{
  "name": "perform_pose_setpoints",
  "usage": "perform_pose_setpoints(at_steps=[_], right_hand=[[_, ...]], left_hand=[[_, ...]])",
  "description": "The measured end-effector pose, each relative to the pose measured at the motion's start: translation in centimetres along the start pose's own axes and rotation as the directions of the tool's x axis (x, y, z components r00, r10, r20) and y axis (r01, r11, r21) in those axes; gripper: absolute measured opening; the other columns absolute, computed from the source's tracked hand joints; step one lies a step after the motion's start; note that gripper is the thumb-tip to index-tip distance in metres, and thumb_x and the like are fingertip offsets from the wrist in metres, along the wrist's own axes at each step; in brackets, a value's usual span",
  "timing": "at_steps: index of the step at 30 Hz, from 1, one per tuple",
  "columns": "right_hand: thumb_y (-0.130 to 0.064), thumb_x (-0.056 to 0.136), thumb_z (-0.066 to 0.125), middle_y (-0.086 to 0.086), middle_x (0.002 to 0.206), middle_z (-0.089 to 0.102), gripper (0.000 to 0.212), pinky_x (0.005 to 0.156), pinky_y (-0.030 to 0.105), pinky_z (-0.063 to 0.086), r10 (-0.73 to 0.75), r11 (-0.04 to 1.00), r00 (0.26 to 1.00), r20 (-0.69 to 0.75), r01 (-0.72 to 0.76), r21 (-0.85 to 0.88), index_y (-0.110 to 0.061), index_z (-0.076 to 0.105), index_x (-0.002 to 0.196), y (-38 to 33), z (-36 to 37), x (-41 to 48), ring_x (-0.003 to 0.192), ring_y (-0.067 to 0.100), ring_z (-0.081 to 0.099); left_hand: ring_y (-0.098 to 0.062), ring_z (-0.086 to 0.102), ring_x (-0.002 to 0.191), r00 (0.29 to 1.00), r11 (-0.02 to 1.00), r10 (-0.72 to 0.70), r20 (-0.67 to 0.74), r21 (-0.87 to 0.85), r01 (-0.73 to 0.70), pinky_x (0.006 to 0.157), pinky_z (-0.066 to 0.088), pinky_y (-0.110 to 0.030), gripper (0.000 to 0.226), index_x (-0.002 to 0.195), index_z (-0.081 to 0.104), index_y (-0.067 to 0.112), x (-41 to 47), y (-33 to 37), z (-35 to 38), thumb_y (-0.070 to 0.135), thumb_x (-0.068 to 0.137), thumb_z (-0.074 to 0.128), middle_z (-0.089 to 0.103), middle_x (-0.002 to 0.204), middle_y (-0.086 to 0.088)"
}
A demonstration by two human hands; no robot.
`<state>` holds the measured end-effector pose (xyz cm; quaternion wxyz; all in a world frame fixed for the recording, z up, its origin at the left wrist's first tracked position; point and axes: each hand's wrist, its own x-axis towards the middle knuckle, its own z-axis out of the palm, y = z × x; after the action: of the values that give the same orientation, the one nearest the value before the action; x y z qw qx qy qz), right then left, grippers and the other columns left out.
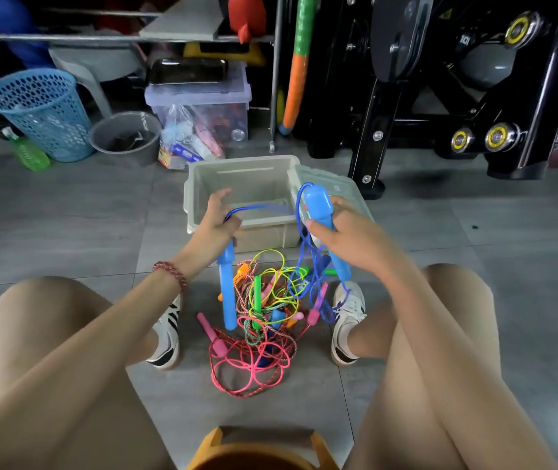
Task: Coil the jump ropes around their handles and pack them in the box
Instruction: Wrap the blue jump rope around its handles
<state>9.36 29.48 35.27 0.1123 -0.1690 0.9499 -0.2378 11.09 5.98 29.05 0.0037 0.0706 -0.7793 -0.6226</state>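
Currently: one box, one lid, one rope pile, one blue jump rope held in two hands.
Box [193, 198] stands open on the floor [67, 232], with bare tiles on either side and its lid [333, 183] at its right side. Rope pile [264, 334], pink, green, yellow and orange, lies just before the box's near wall, between two shoes [168, 330]. Left hand [218, 220] clenches the top of the first handle [228, 296], which hangs over the pile. Right hand [350, 240] grasps the second handle [320, 206], tilted upward. Blue cord [258, 208] arcs between them above the near rim.
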Motion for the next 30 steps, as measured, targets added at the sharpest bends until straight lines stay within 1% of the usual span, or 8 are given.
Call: perform_pose_setpoints(at_steps=[3,6,12,14,17,20,26,30], right_hand=[[-0.034,0.094,0.054,0.01,0.088,0.067,0.02,0.072,0.04,0.05,0.043,0.95,0.994,0.102,-0.072,0.303,-0.016,0.057,0.088,-1.2,0.8,0.4,0.081,0.029,0.066],[-0.029,0.094,0.057,0.023,0.101,0.067,0.024,0.085,0.051,0.051,-0.056,0.898,0.965,0.255,-0.063,0.435,-0.007,0.059,0.104,-2.4,2.2,0.2,0.086,0.026,0.065],[-0.012,0.097,0.052,0.001,0.088,0.068,0.009,0.068,0.029,0.056,-0.24,0.62,0.913,0.331,-0.118,0.776,-0.019,0.055,0.102,-3.7,2.7,-0.4,0.074,0.012,0.065],[-0.007,0.095,0.053,0.007,0.086,0.064,0.01,0.059,0.03,0.051,-0.214,0.624,0.937,0.277,-0.087,0.776,-0.013,0.053,0.103,-3.8,3.0,-0.3,0.064,0.013,0.06],[-0.007,0.09,0.056,-0.002,0.07,0.06,0.016,0.054,0.027,0.041,-0.106,0.761,0.989,0.106,0.012,0.649,-0.022,0.052,0.096,-3.7,3.4,0.5,0.052,0.006,0.051],[-0.008,0.09,0.057,-0.008,0.065,0.053,0.02,0.05,0.02,0.038,-0.084,0.768,0.99,0.114,-0.008,0.641,-0.021,0.051,0.103,-3.5,3.1,0.8,0.047,0.001,0.047],[-0.003,0.094,0.052,0.001,0.077,0.062,0.017,0.049,0.026,0.039,-0.204,0.68,0.959,0.197,-0.006,0.733,-0.014,0.047,0.105,-3.8,2.2,0.3,0.051,0.009,0.05],[-0.01,0.091,0.059,0.002,0.084,0.07,0.036,0.053,0.03,0.044,-0.154,0.772,0.968,0.2,-0.009,0.635,-0.016,0.032,0.115,-4.5,2.9,0.1,0.056,0.012,0.056]], left_hand=[[-0.003,0.037,0.061,0.994,0.965,0.017,0.108,-0.261,0.012,0.063,0.037,-0.021,0.073,0.13,0.03,0.026,-0.7,2.3,0.9,-0.003,0.066,0.05,0.035,0.083,0.0],[-0.002,0.038,0.066,0.974,0.913,0.071,0.213,-0.407,0.023,0.062,0.033,-0.022,0.081,0.126,0.037,0.029,-1.5,3.5,1.3,-0.011,0.056,0.047,0.033,0.086,0.004],[-0.004,0.038,0.07,0.981,0.826,0.133,0.14,-0.563,-0.032,0.073,0.038,-0.016,0.077,0.134,0.035,0.019,-1.3,4.8,0.4,-0.013,0.065,0.051,0.034,0.085,0.002],[-0.003,0.04,0.073,0.985,0.881,0.149,0.092,-0.463,-0.091,0.073,0.041,-0.017,0.07,0.131,0.037,0.02,-1.5,4.9,0.4,-0.005,0.068,0.054,0.036,0.087,0.003],[-0.002,0.046,0.076,0.964,0.964,0.266,0.016,-0.028,-0.265,0.071,0.046,-0.017,0.054,0.126,0.038,0.021,-1.7,4.7,0.8,0.015,0.078,0.063,0.039,0.094,0.002],[-0.02,0.054,0.077,0.971,0.971,0.238,0.026,-0.044,-0.236,0.071,0.054,-0.026,0.05,0.123,0.044,0.02,-1.9,4.7,0.5,0.008,0.081,0.069,0.044,0.103,-0.01],[-0.009,0.058,0.082,0.946,0.952,0.306,0.104,-0.013,-0.307,0.078,0.051,-0.044,0.043,0.12,0.052,0.024,-2.4,5.2,-0.5,0.023,0.08,0.066,0.055,0.098,-0.004],[-0.016,0.049,0.092,0.895,0.899,0.389,0.217,0.124,-0.421,0.076,0.045,-0.028,0.043,0.131,0.044,0.036,-2.9,4.2,-0.6,0.043,0.089,0.05,0.05,0.107,-0.014]])
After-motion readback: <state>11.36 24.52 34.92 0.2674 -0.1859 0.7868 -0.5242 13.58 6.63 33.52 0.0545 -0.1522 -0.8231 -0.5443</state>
